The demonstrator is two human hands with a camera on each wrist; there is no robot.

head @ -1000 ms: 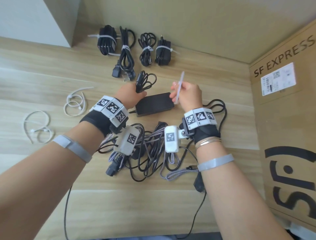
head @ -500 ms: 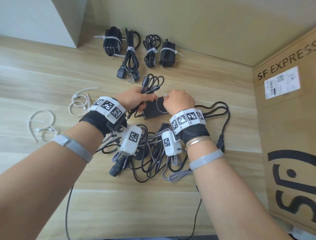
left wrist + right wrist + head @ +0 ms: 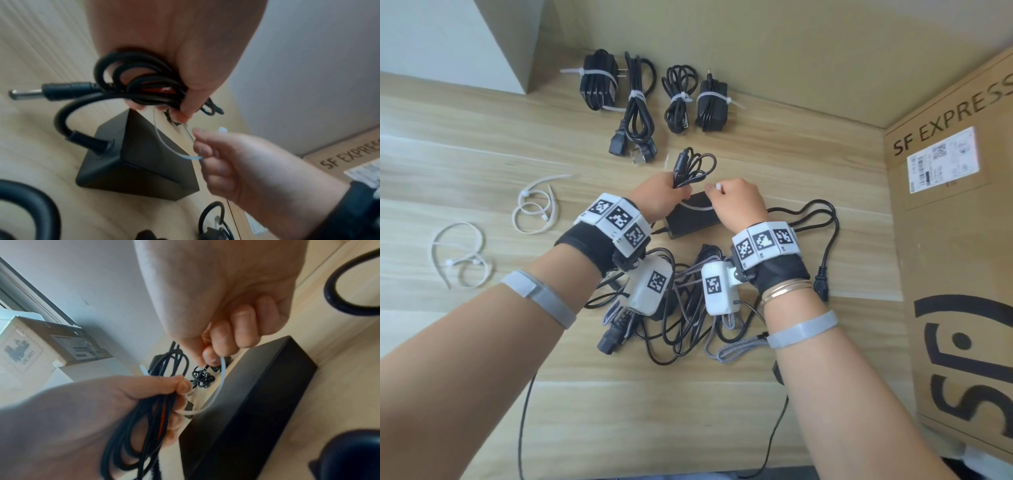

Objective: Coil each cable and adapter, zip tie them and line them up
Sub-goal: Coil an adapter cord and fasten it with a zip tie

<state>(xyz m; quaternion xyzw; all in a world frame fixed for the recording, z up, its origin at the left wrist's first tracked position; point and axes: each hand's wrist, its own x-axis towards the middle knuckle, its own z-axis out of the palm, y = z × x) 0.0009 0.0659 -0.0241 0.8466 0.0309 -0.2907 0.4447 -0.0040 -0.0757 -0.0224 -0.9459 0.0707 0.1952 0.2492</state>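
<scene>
Left hand [image 3: 659, 198] grips coiled black adapter cable [image 3: 693, 168]; right hand [image 3: 739, 202] pinches thin white plastic zip tie [image 3: 174, 149] above black rectangular adapter brick [image 3: 690, 219].

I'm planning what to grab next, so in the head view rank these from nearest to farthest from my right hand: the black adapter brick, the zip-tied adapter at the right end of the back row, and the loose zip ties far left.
From the right hand:
1. Black adapter brick, just beneath and left of it.
2. Zip-tied adapter, in the back row by the wall.
3. Loose zip ties, far left on the table.
</scene>
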